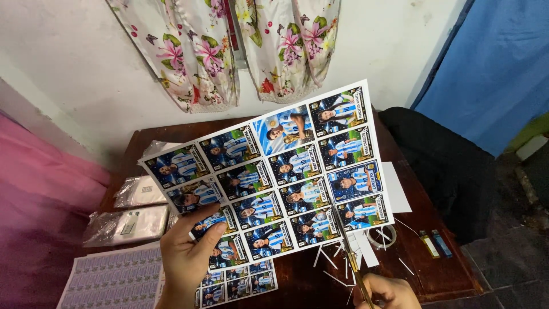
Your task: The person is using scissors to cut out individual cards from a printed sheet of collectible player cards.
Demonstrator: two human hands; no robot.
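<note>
While clear packets (127, 225) lie at the table's (440, 274) left edge, the left hand (186, 257) pinches a printed sheet of cards (269, 171), holding it tilted above the wood. Thin paper strips (334, 260) litter the table beneath. The right hand (386, 292) is closed around scissors (350, 252), their blades at the sheet's lower right edge.

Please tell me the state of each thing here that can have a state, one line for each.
Printed sheet of player cards: uncut, lifted off the table, tilted.
Gold-bladed scissors: blades at the sheet's lower edge.
Left hand: gripping the sheet.
Right hand: holding the scissors.
White paper strips: scattered on the table.
</note>
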